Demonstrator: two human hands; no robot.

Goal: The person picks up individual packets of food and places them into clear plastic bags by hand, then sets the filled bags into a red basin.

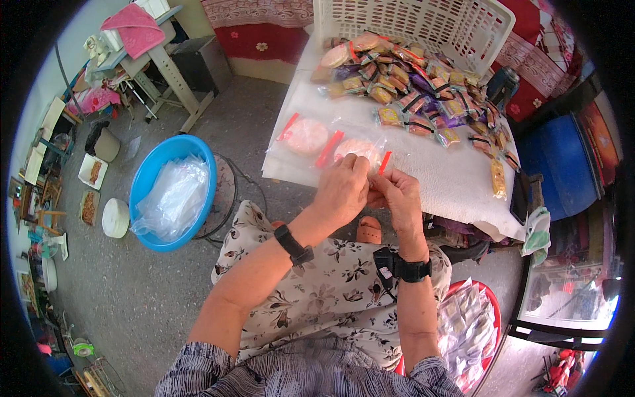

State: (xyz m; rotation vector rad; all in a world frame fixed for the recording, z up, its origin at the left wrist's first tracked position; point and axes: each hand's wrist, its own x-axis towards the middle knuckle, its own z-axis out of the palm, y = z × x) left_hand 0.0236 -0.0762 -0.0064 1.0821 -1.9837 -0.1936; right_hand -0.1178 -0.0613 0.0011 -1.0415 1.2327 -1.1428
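At the near edge of a white-covered table (342, 183), my left hand (342, 186) and my right hand (397, 193) meet with pinched fingers. Both grip the edge of a clear plastic bag with a red strip (385, 162). A round pale item (357, 149) shows inside clear plastic just beyond my left fingers. Left of it lies another round pale item in a clear bag (306, 136), also with a red strip. A large heap of small wrapped snacks (412, 89) covers the back of the table. What exactly lies between my fingertips is hidden.
A white plastic basket (503, 22) leans behind the heap. At left, a blue basin (212, 193) holds clear plastic bags (173, 193). A red basin (496, 307) with filled packets stands low at right. A dark phone-like object (519, 196) rests at the table's right edge, near a blue barrel (563, 168).
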